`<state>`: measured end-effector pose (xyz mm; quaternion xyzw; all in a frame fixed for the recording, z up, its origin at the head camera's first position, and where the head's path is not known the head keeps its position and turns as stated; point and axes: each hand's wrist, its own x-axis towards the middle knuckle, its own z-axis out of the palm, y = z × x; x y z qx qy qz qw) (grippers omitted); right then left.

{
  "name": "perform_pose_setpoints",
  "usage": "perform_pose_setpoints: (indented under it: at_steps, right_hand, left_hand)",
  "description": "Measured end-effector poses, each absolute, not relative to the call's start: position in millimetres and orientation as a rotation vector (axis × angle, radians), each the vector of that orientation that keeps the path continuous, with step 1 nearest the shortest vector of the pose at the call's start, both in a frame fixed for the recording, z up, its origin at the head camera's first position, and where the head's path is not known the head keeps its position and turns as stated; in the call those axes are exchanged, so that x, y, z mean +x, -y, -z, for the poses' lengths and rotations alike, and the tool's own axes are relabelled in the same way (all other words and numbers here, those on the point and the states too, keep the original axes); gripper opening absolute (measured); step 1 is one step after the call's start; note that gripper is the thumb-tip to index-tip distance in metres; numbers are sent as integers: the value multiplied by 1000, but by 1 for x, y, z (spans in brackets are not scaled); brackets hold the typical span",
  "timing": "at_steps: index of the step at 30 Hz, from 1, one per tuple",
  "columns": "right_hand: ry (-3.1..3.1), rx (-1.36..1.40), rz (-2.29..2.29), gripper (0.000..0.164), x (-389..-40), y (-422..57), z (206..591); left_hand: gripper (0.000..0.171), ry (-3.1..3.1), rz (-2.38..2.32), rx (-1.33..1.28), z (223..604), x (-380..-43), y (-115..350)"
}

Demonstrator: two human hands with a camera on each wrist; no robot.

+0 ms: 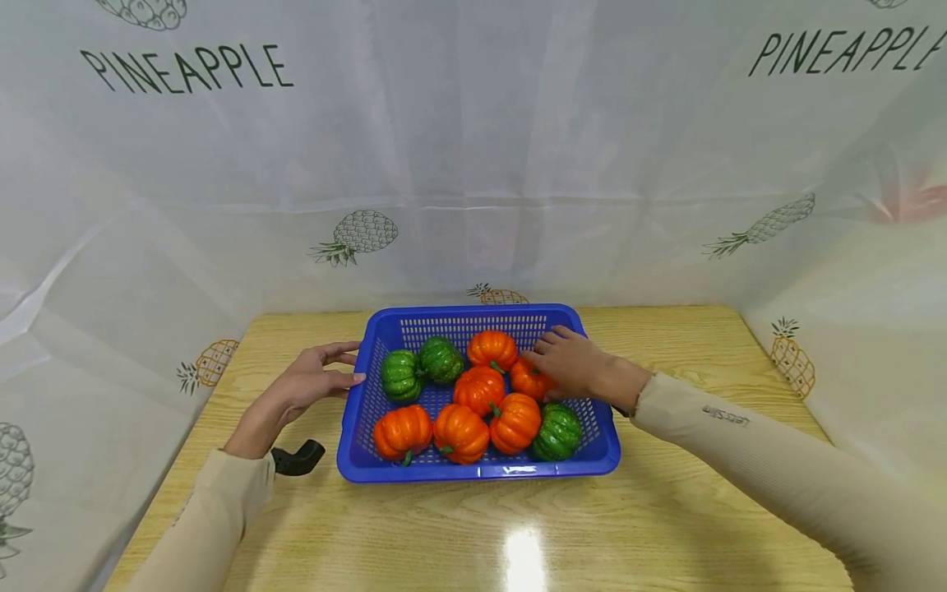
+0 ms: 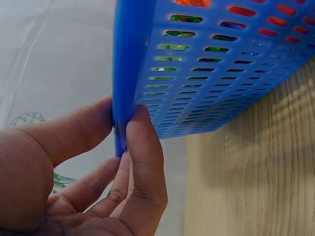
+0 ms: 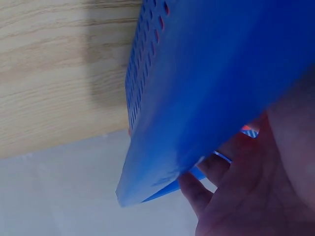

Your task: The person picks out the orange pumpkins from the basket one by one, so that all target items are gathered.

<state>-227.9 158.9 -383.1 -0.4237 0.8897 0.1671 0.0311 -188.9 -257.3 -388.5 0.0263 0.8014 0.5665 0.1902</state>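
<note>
A blue plastic basket (image 1: 473, 470) holds several orange pumpkins (image 1: 460, 432) and three green pumpkins (image 1: 402, 376), small and ribbed. At the basket's left side, my left hand (image 1: 314, 380) pinches the rim; the left wrist view shows its thumb (image 2: 83, 130) on one face and its fingers (image 2: 146, 162) on the other. My right hand (image 1: 571, 362) reaches over the right rim into the basket. Its fingers and thumb bend round an orange pumpkin (image 1: 527, 380) near the right wall, partly covering it. In the right wrist view the rim (image 3: 197, 108) hides most of the grasp.
The basket stands on a light wooden table (image 1: 414, 534), towards its back edge. A pale curtain (image 1: 473, 164) printed with pineapples hangs behind and at both sides. A black wrist-camera piece (image 1: 298, 458) sticks out beside the left sleeve.
</note>
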Motion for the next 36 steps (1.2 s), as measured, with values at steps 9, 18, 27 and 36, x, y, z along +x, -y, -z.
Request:
perform_pose_setpoints:
  at_steps: [9,18,27,36]
  right_hand:
    - [-2743,-1347,-579,71,-232,-157,387]
    - [-2810,-1417,-552,70,-229,-164,383]
    - [-2895,-1436,-383,73,-225,-176,364]
    - [-2985,-1463,-184,75,-220,-192,345]
  left_hand:
    - [72,-2255,-1587,64,388,-188,257]
    - [72,-2256,-1588,65,388,-186,256]
    - [72,-2257,-1593,75,389,-187,257]
    - [71,-2243,-1614,60,389,-187,258]
